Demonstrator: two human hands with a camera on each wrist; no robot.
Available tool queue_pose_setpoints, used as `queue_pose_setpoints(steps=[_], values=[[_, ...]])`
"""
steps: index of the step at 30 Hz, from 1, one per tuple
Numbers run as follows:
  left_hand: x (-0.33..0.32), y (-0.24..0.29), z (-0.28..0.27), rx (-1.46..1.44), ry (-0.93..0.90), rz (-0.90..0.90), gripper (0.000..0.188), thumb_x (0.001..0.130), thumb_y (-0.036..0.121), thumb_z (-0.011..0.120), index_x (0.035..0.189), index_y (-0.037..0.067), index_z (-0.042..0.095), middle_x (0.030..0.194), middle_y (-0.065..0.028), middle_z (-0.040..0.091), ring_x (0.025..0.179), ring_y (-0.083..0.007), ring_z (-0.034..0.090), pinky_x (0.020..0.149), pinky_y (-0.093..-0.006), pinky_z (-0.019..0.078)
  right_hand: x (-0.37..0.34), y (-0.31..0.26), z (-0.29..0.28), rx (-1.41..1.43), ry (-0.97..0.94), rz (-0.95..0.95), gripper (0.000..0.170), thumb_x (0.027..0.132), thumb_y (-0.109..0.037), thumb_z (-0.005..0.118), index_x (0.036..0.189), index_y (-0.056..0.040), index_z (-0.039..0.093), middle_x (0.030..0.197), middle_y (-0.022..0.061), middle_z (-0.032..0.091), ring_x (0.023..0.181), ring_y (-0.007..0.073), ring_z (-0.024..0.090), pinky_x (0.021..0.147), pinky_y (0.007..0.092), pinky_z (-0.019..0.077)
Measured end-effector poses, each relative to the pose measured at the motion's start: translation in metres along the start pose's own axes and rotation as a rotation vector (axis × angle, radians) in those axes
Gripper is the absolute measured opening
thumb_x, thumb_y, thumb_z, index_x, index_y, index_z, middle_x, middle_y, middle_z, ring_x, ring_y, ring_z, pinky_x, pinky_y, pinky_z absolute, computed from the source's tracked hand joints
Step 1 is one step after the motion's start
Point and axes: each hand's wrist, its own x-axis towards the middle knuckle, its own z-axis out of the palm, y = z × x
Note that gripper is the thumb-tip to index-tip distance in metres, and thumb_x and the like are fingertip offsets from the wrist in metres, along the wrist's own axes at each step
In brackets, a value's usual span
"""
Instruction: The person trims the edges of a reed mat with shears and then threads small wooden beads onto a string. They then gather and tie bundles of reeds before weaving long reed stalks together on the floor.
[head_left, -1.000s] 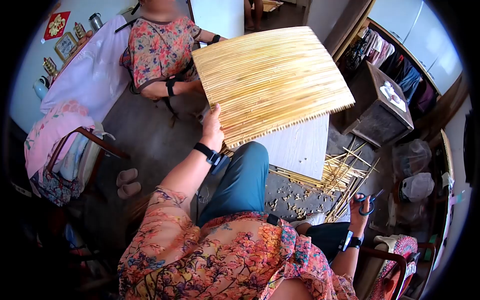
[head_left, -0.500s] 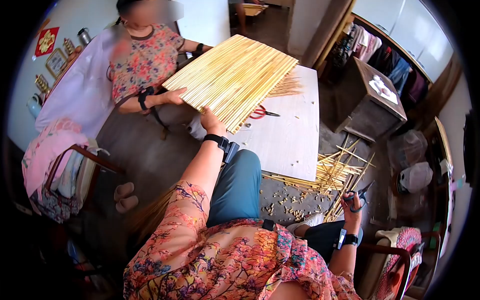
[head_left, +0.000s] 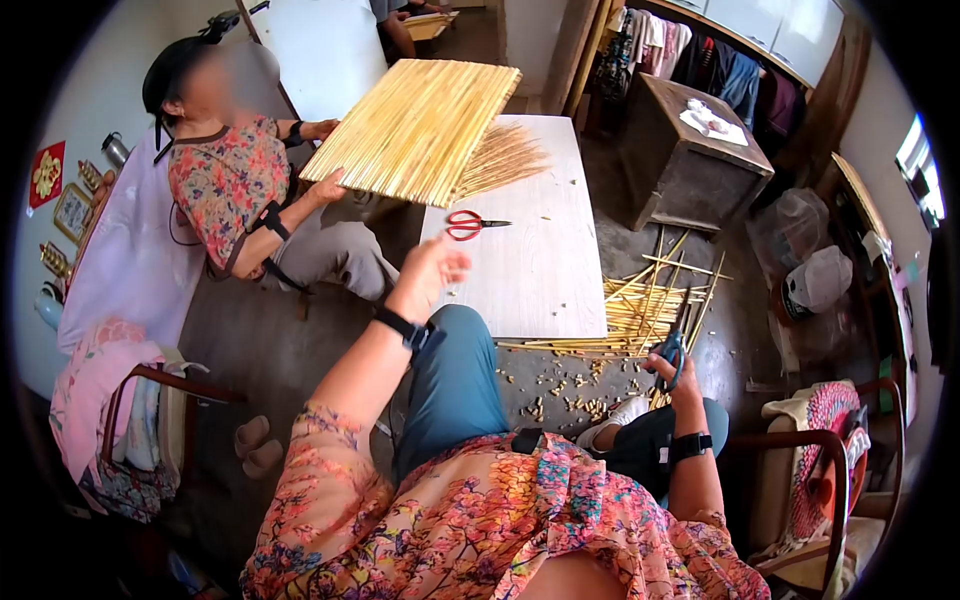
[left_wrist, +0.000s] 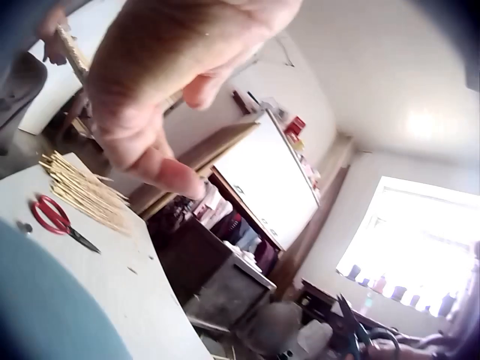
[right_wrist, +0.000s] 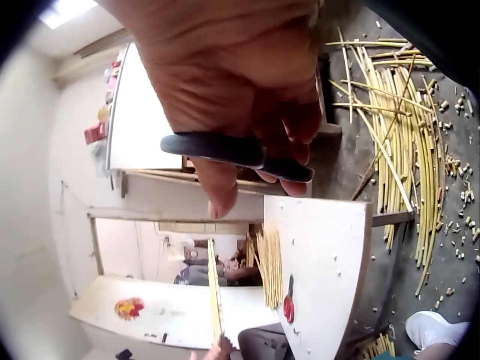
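Note:
The straw-coloured stalk mat (head_left: pixel 415 130) is held by both hands of a person seated at the left. My left hand (head_left: pixel 430 272) is in the air near the white table (head_left: pixel 540 270), fingers loosely bent and touching nothing; in the left wrist view the hand (left_wrist: pixel 172 90) is empty too. My right hand (head_left: pixel 680 380) grips dark-handled scissors (head_left: pixel 672 345) by the handles, blades pointing up and away; the right wrist view shows the handles (right_wrist: pixel 217 148) against the palm. Red-handled scissors (head_left: pixel 466 225) lie on the table beside a bundle of thin stalks (head_left: pixel 505 160).
Cut stalks (head_left: pixel 640 315) and short offcuts (head_left: pixel 560 395) cover the floor beside the table. A wooden cabinet (head_left: pixel 690 165) stands at the back right, plastic bags (head_left: pixel 820 280) at the right, and chairs (head_left: pixel 835 440) on both sides.
My left hand has let go of the mat and drawn back from it. The mat has moved left, into the other person's hands. My right hand has raised the scissors, turning their blades upward.

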Motion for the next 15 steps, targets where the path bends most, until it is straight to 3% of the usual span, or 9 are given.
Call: queue_pose_setpoints(steps=[2,4,6,8,10,12,14,15], values=[[-0.040,0.001,0.035,0.162,-0.238,-0.073,0.034,0.087,0.029,0.052,0.111,0.004,0.050,0.085,-0.0130,0.062,0.076,-0.0192,0.061,0.064,-0.0290,0.0490,-0.010,-0.011,0.013,-0.093,-0.064,0.027,0.030,0.073,-0.022,0.069,0.090,0.0004,0.059,0.074,0.0067,0.063,0.074,0.0152,0.060,0.072,0.0280,0.0455],[-0.055,-0.019,0.054,0.437,-0.506,-0.124,0.041,0.086,0.026,0.056,0.120,0.005,0.047,0.094,-0.0095,0.059,0.084,-0.0162,0.059,0.067,-0.0279,0.0482,-0.017,-0.019,0.028,-0.052,-0.192,0.059,0.030,0.070,-0.020,0.072,0.088,0.0011,0.060,0.077,0.0056,0.063,0.073,0.0145,0.060,0.071,0.0257,0.0464],[-0.076,-0.042,0.081,0.596,-0.665,-0.137,0.048,0.087,0.030,0.056,0.127,0.008,0.043,0.103,-0.0063,0.055,0.094,-0.0132,0.053,0.073,-0.0259,0.0458,-0.032,-0.044,0.054,-0.054,-0.331,0.002,0.033,0.070,-0.024,0.074,0.089,-0.0002,0.062,0.074,0.0033,0.062,0.068,0.0107,0.056,0.063,0.0244,0.0443],[-0.094,-0.063,0.101,0.480,-0.792,-0.146,0.051,0.088,0.034,0.054,0.130,0.010,0.041,0.109,-0.0056,0.053,0.099,-0.0123,0.050,0.078,-0.0250,0.0433,-0.039,-0.046,0.075,-0.098,-0.458,0.026,0.035,0.070,-0.023,0.074,0.091,0.0010,0.060,0.079,0.0052,0.063,0.075,0.0135,0.059,0.070,0.0240,0.0462],[-0.110,-0.075,0.118,0.184,-0.876,-0.238,0.052,0.088,0.036,0.054,0.130,0.009,0.040,0.111,-0.0049,0.053,0.102,-0.0123,0.049,0.080,-0.0260,0.0427,-0.044,-0.046,0.093,-0.013,-0.594,-0.008,0.039,0.070,-0.029,0.074,0.092,0.0002,0.060,0.082,0.0057,0.063,0.076,0.0148,0.060,0.070,0.0251,0.0468],[-0.118,-0.082,0.123,0.195,-0.822,-0.152,0.048,0.088,0.036,0.053,0.125,0.008,0.045,0.112,-0.0057,0.055,0.099,-0.0133,0.052,0.082,-0.0282,0.0431,-0.047,-0.039,0.104,0.018,-0.609,-0.102,0.041,0.070,-0.031,0.074,0.093,-0.0001,0.060,0.084,0.0061,0.063,0.078,0.0159,0.061,0.071,0.0272,0.0476],[-0.120,-0.091,0.121,0.038,-0.723,-0.248,0.041,0.088,0.035,0.052,0.116,0.006,0.053,0.108,-0.0072,0.058,0.095,-0.0143,0.055,0.082,-0.0288,0.0438,-0.050,-0.039,0.102,0.266,-0.622,-0.048,0.044,0.071,-0.035,0.073,0.095,-0.0002,0.060,0.087,0.0067,0.062,0.079,0.0167,0.061,0.072,0.0290,0.0482],[-0.128,-0.093,0.127,-0.003,-0.606,-0.156,0.036,0.089,0.035,0.051,0.108,0.005,0.057,0.105,-0.0078,0.061,0.089,-0.0147,0.058,0.079,-0.0273,0.0458,-0.049,-0.035,0.100,0.379,-0.592,-0.004,0.043,0.075,-0.029,0.071,0.104,0.0001,0.058,0.086,0.0048,0.061,0.079,0.0144,0.059,0.071,0.0266,0.0466]])
